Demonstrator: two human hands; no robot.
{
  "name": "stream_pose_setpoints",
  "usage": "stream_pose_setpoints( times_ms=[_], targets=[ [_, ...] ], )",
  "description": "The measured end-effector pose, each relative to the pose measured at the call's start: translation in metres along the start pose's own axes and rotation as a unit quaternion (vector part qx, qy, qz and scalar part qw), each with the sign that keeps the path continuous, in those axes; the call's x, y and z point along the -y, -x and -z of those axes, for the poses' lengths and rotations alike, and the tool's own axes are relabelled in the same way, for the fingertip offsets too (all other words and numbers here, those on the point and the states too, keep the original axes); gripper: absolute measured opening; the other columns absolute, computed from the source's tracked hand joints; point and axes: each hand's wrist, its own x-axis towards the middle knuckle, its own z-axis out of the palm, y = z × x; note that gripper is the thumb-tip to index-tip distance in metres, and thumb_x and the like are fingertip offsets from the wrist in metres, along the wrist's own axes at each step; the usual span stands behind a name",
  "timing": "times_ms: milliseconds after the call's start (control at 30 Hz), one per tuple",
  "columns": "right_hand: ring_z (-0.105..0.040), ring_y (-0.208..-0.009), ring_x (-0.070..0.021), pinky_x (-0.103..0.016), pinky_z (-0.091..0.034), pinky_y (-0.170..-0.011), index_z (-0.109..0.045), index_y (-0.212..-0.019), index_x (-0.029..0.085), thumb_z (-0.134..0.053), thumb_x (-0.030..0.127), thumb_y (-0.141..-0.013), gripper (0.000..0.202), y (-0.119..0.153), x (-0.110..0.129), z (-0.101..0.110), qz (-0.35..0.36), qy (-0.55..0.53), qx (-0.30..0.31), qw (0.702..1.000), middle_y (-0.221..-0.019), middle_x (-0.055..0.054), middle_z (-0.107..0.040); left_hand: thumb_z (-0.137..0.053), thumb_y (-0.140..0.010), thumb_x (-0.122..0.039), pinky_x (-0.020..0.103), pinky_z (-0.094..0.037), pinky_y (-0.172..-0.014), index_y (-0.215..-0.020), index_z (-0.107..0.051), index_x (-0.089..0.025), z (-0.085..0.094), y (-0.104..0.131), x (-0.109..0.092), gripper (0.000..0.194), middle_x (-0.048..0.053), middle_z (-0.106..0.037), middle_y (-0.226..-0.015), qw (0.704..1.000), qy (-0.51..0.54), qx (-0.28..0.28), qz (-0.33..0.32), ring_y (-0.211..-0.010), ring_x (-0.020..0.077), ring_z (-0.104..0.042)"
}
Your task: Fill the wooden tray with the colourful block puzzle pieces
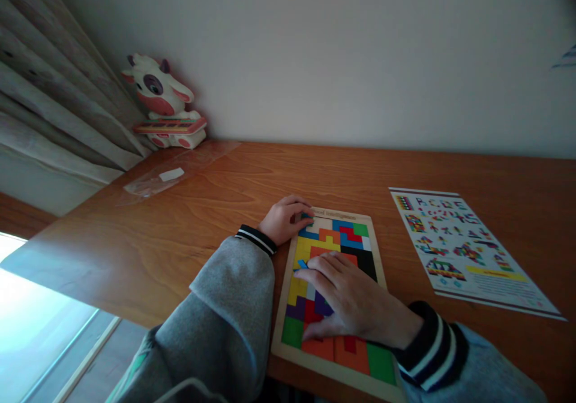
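Observation:
A wooden puzzle board filled with coloured block pieces lies on the table in front of me. At its upper left corner my left hand is curled, thumb and fingertips close together around a small blue-green patch; whether they grip a piece cannot be made out. Over the middle of the board is my right hand, thumb and fingers apart, palm down. Beside its index fingertip a small blue piece lies tilted over the yellow pieces. My right hand hides several pieces below it.
A printed pattern sheet lies to the right on the wooden table. At the back left stands a toy cow with a keyboard, and a clear plastic bag lies before it. A curtain hangs at the left; the wall rises behind.

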Motion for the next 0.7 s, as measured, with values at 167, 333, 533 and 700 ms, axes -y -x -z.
stream_pose_setpoints(
  times_ms=[167, 333, 533, 700],
  targets=[
    [-0.062, -0.099, -0.0308, -0.048, -0.051, -0.087, -0.060, -0.120, 0.012, -0.057, 0.074, -0.079, 0.074, -0.001, -0.001, 0.002, -0.006, -0.011, 0.003, 1.000, -0.105, -0.015, -0.066, -0.069, -0.087, -0.025, 0.034, -0.054, -0.090, -0.092, -0.072, -0.018, 0.001, 0.000, 0.000, 0.009, 0.007, -0.068, -0.107, 1.000, 0.002, 0.004, -0.001, -0.099, 0.0186, -0.065],
    [-0.063, -0.098, -0.0310, -0.048, -0.052, -0.087, -0.061, -0.118, 0.010, -0.057, 0.073, -0.080, 0.074, -0.001, -0.001, 0.001, -0.004, -0.005, 0.003, 1.000, -0.104, -0.015, -0.066, -0.069, -0.087, -0.023, 0.033, -0.055, -0.089, -0.090, -0.072, -0.017, 0.001, -0.001, -0.002, 0.008, 0.008, -0.067, -0.107, 1.000, 0.009, -0.001, -0.007, -0.098, 0.0186, -0.065],
    [-0.064, -0.098, -0.0278, -0.045, -0.053, -0.088, -0.063, -0.112, 0.016, -0.059, 0.058, -0.089, 0.048, 0.001, -0.001, 0.003, -0.032, -0.063, -0.037, 0.997, -0.101, -0.012, -0.068, -0.071, -0.085, -0.025, 0.030, -0.058, -0.080, -0.088, -0.073, -0.016, -0.001, -0.001, -0.004, 0.010, 0.008, -0.067, -0.105, 0.995, 0.081, -0.026, 0.042, -0.093, 0.0169, -0.066],
    [-0.065, -0.084, -0.0191, -0.035, -0.055, -0.078, -0.063, -0.104, 0.024, -0.052, 0.033, -0.097, 0.015, 0.000, -0.015, 0.011, -0.213, -0.167, -0.199, 0.942, -0.097, -0.006, -0.067, -0.074, -0.082, -0.032, 0.031, -0.060, -0.080, -0.100, -0.071, -0.014, -0.008, -0.002, -0.006, 0.026, 0.010, -0.068, -0.105, 0.963, 0.218, -0.074, 0.140, -0.092, 0.0173, -0.067]
  ],
)
